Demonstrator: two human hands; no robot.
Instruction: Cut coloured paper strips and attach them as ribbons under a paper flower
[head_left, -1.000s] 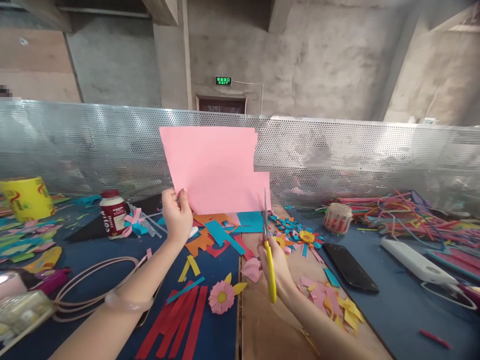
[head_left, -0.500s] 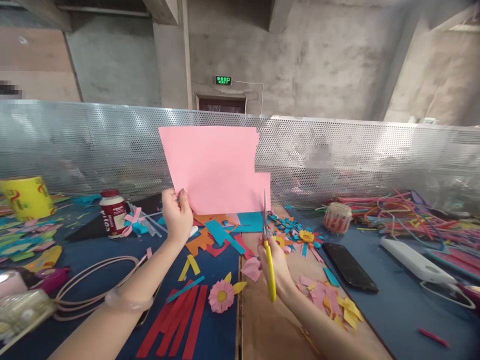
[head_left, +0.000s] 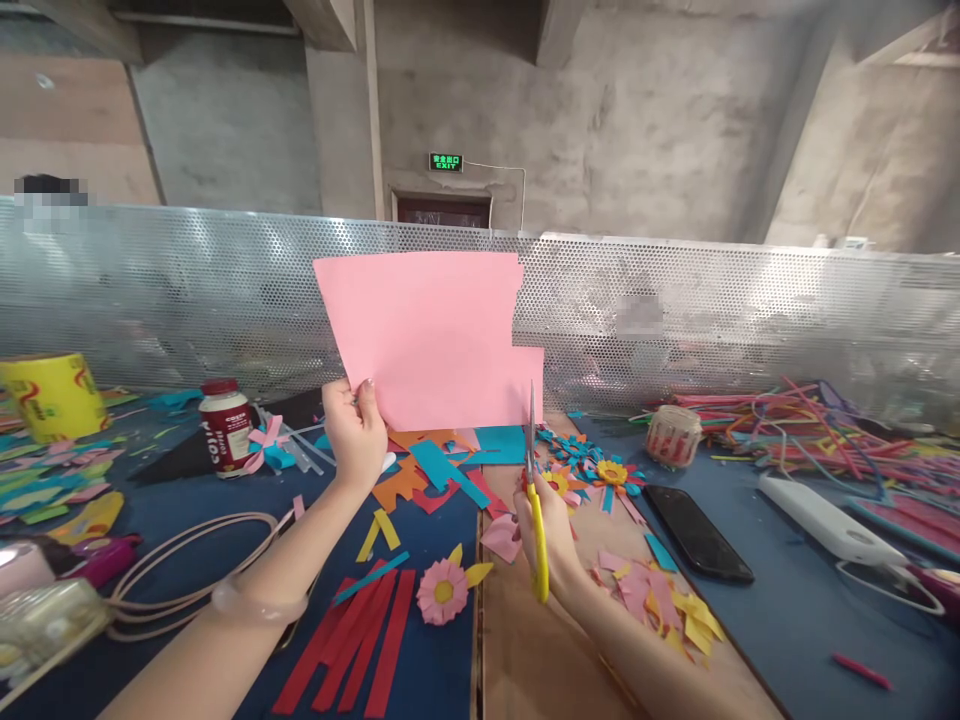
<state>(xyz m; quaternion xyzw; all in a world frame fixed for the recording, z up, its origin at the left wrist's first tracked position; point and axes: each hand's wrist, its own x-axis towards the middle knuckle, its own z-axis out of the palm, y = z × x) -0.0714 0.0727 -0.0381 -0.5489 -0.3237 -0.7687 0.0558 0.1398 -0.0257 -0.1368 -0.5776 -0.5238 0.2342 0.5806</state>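
Observation:
My left hand pinches the lower left corner of a pink sheet of paper, thumb on the near side. The sheet stands upright above the table, with a stepped notch cut out of its right edge. My right hand is closed on yellow-handled scissors, whose blades point up in front of the sheet's lower right part. Whether the blades are parted is hard to see. Below my hands lie a pink paper flower with yellow leaves, red paper strips and blue paper pieces.
At left stand a coffee bottle and a yellow tape roll, near a coiled cable. On the right are a phone, a white power strip, a jar and paper scraps. A perforated metal screen borders the back.
The pink sheet has shifted and tilted very slightly, its top right corner a little further right. Both hands keep their grips. A person's head shows more above the screen at far left.

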